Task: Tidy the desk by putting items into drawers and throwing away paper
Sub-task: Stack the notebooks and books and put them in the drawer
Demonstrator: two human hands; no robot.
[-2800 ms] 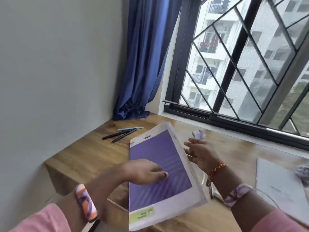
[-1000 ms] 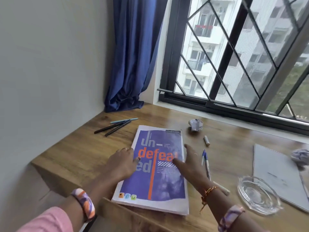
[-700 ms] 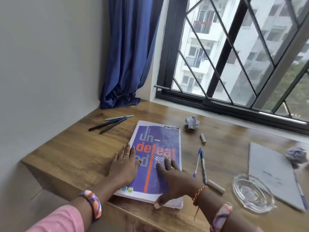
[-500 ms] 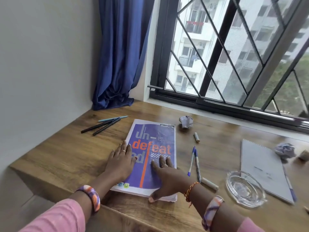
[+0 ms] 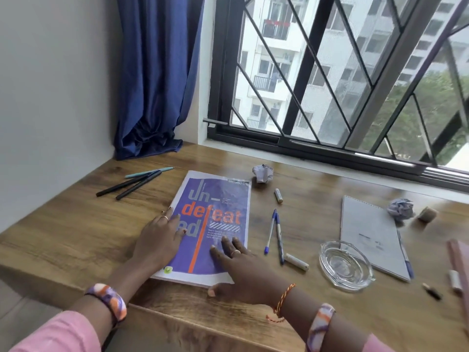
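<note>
Two flat hands press the purple book (image 5: 215,224), which lies at the desk's (image 5: 76,224) front edge: the left hand (image 5: 160,240) on its left side, the right hand (image 5: 243,270) on its near right corner, fingers straight. Crumpled paper (image 5: 263,173) sits beyond the book; two blue pens (image 5: 275,235) lie to its right.

The desk (image 5: 76,229) is brown wood with a smooth, slightly shiny top. The purple book (image 5: 218,199) has a smooth paper cover. At its 1 o'clock sits a rough ball of crumpled paper (image 5: 263,173). At 4 o'clock the ashtray (image 5: 345,266) is clear, shiny glass. At 11 o'clock hangs a soft blue cloth curtain (image 5: 154,80). The window bars (image 5: 308,64) look like dark metal.
</note>
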